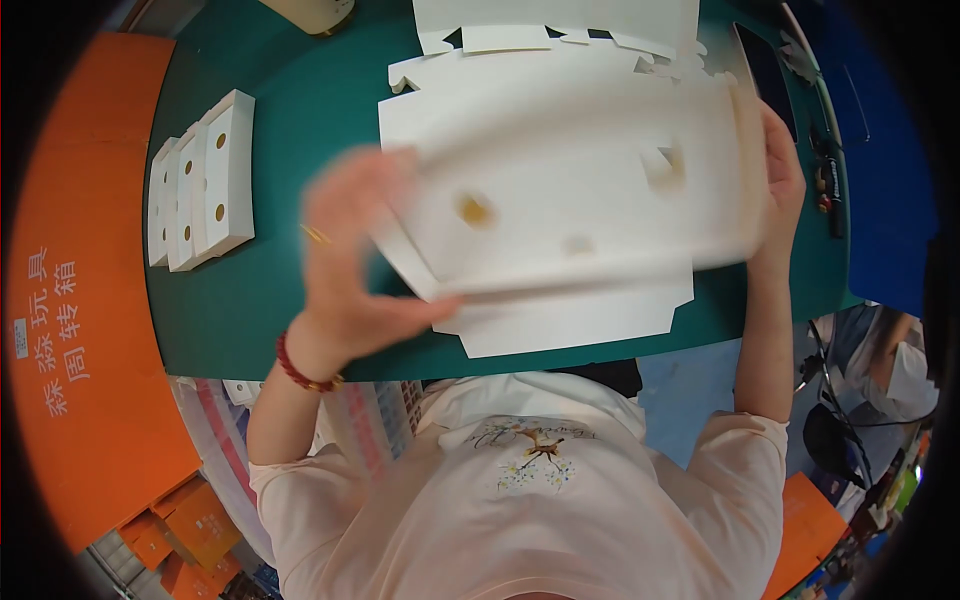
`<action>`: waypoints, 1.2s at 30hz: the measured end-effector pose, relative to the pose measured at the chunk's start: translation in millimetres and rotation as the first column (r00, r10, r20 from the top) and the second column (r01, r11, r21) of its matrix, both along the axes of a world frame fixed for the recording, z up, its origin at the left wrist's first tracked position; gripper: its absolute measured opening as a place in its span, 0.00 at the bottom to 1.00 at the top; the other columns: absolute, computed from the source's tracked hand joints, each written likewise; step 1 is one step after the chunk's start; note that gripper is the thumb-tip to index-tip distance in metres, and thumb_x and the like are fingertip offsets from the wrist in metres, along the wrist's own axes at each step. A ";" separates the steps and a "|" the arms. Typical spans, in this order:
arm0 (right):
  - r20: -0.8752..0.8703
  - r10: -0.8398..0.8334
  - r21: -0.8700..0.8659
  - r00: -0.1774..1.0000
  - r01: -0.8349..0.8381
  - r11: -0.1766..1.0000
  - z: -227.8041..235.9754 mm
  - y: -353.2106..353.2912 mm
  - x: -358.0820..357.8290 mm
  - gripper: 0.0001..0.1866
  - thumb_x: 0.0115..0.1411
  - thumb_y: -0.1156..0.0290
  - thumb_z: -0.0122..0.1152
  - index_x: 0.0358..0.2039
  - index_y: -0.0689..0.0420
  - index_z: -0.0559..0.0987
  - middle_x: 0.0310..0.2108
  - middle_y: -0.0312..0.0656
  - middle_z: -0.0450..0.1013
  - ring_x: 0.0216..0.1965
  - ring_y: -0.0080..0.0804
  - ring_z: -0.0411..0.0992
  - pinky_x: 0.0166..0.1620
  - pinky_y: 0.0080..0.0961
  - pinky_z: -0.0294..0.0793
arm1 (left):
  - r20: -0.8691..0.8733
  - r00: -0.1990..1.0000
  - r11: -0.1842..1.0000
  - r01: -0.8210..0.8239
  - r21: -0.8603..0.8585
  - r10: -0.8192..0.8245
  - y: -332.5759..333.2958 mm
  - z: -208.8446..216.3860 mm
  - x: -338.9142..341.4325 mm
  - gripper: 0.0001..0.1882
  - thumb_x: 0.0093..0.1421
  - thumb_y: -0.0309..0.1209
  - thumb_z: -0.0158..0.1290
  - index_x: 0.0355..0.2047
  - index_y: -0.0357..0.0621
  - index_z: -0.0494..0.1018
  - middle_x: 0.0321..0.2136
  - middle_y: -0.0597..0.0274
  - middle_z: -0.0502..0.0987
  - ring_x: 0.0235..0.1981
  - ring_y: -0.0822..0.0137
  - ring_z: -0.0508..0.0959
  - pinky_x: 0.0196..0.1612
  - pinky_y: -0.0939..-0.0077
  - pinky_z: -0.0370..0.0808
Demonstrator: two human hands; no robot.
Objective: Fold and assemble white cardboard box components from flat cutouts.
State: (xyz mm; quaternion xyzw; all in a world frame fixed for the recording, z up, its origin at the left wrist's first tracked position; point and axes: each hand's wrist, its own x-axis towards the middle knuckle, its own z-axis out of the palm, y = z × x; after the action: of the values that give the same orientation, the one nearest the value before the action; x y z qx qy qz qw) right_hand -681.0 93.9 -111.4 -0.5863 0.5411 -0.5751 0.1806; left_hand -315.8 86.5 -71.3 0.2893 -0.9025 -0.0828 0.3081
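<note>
Pale Chinese characters, large and clear, run in two rows up the large orange panel on the left. Beside them sits a small whitish rectangular label with a fine printed pattern, too small to read. The pale pink fabric shirt bears dark, script-like lettering around a printed tree, partly lost in the folds. On the smaller orange boxes at lower left, faint pale print is too small to read.
</note>
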 end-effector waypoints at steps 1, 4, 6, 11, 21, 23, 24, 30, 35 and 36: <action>0.009 -0.012 0.043 1.000 0.012 0.999 4.3 1.2 2.6 0.18 0.65 0.59 0.60 0.51 0.55 0.78 0.51 0.42 0.75 0.47 0.28 0.74 0.45 0.24 0.77 | -0.073 0.990 0.990 0.113 -0.081 -0.119 0.7 -7.6 -6.7 0.50 0.35 0.27 0.73 0.60 0.41 0.60 0.57 0.49 0.65 0.58 0.52 0.69 0.58 0.61 0.69; -0.057 0.017 -0.031 0.998 -0.019 0.999 5.1 1.3 4.1 0.18 0.66 0.60 0.59 0.51 0.56 0.77 0.51 0.42 0.75 0.48 0.28 0.73 0.50 0.23 0.74 | -0.224 0.967 0.993 0.116 -0.023 -0.119 -4.5 -17.7 -10.6 0.52 0.33 0.27 0.73 0.60 0.44 0.59 0.57 0.46 0.65 0.57 0.51 0.69 0.57 0.59 0.72; -0.079 0.006 0.004 0.997 -0.005 1.000 6.3 5.2 3.2 0.18 0.65 0.64 0.60 0.53 0.58 0.76 0.52 0.42 0.75 0.49 0.28 0.72 0.53 0.23 0.72 | -0.295 0.955 0.992 0.018 0.128 0.021 -4.3 -19.9 -10.4 0.53 0.33 0.28 0.73 0.61 0.45 0.58 0.56 0.44 0.65 0.57 0.50 0.70 0.56 0.57 0.74; -0.092 0.019 0.009 0.996 -0.018 1.000 1.1 6.7 -0.8 0.21 0.62 0.72 0.62 0.55 0.62 0.74 0.53 0.43 0.73 0.53 0.31 0.71 0.56 0.26 0.71 | -0.371 0.926 0.987 0.123 0.105 -0.076 -2.4 -20.5 -19.3 0.53 0.34 0.26 0.73 0.61 0.46 0.55 0.56 0.42 0.65 0.57 0.50 0.70 0.55 0.57 0.76; 0.322 0.085 0.318 0.943 -0.192 0.929 26.3 10.0 39.6 0.34 0.65 0.51 0.55 0.63 0.60 0.64 0.52 0.48 0.72 0.51 0.36 0.75 0.45 0.28 0.80 | -0.103 0.991 0.996 -0.087 0.004 0.087 11.7 1.5 -33.8 0.48 0.32 0.33 0.77 0.51 0.46 0.58 0.55 0.42 0.67 0.55 0.50 0.71 0.51 0.64 0.74; 0.231 0.083 0.343 0.969 -0.161 0.926 28.9 11.7 46.5 0.34 0.63 0.52 0.59 0.63 0.60 0.65 0.52 0.49 0.72 0.50 0.36 0.75 0.45 0.27 0.80 | -0.186 0.981 0.999 -0.053 0.001 0.053 11.6 1.7 -35.5 0.50 0.32 0.34 0.78 0.53 0.46 0.57 0.55 0.41 0.67 0.55 0.50 0.71 0.51 0.64 0.74; 0.138 0.085 0.365 0.987 -0.131 0.922 29.6 12.4 47.5 0.35 0.61 0.54 0.62 0.63 0.61 0.65 0.51 0.49 0.72 0.50 0.35 0.75 0.46 0.27 0.80 | -0.186 0.981 0.999 -0.049 0.003 0.049 11.8 -0.4 -36.7 0.50 0.32 0.34 0.78 0.53 0.46 0.57 0.55 0.41 0.67 0.55 0.50 0.71 0.51 0.64 0.74; 0.131 0.078 0.242 0.988 -0.109 0.964 29.1 13.1 35.1 0.33 0.60 0.60 0.66 0.61 0.62 0.66 0.51 0.48 0.73 0.52 0.33 0.74 0.53 0.26 0.73 | -0.283 0.959 0.999 0.004 0.050 0.010 8.3 -12.6 -35.5 0.51 0.34 0.34 0.78 0.55 0.46 0.57 0.55 0.39 0.66 0.56 0.49 0.71 0.54 0.59 0.75; 0.119 0.197 0.102 0.973 -0.209 0.973 25.7 22.0 32.5 0.28 0.61 0.71 0.65 0.60 0.63 0.67 0.51 0.48 0.73 0.53 0.33 0.72 0.55 0.26 0.71 | -0.222 0.968 0.987 0.093 -0.128 -0.120 2.3 -14.5 -21.1 0.46 0.35 0.33 0.77 0.52 0.50 0.61 0.56 0.41 0.65 0.56 0.46 0.72 0.54 0.55 0.75; 0.116 0.189 0.105 0.975 -0.201 0.974 26.3 23.0 31.4 0.28 0.61 0.71 0.65 0.60 0.63 0.67 0.51 0.48 0.73 0.53 0.33 0.72 0.55 0.26 0.71 | -0.226 0.966 0.987 0.101 -0.126 -0.128 2.2 -15.3 -22.4 0.46 0.35 0.33 0.77 0.52 0.50 0.61 0.56 0.41 0.65 0.56 0.46 0.72 0.54 0.55 0.75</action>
State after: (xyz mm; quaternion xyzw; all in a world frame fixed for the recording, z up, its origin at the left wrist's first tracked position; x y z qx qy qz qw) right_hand -649.6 116.9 -85.1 -0.5939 0.5032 -0.5524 0.2982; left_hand -338.2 88.6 -86.7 0.2068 -0.8786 -0.0823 0.4224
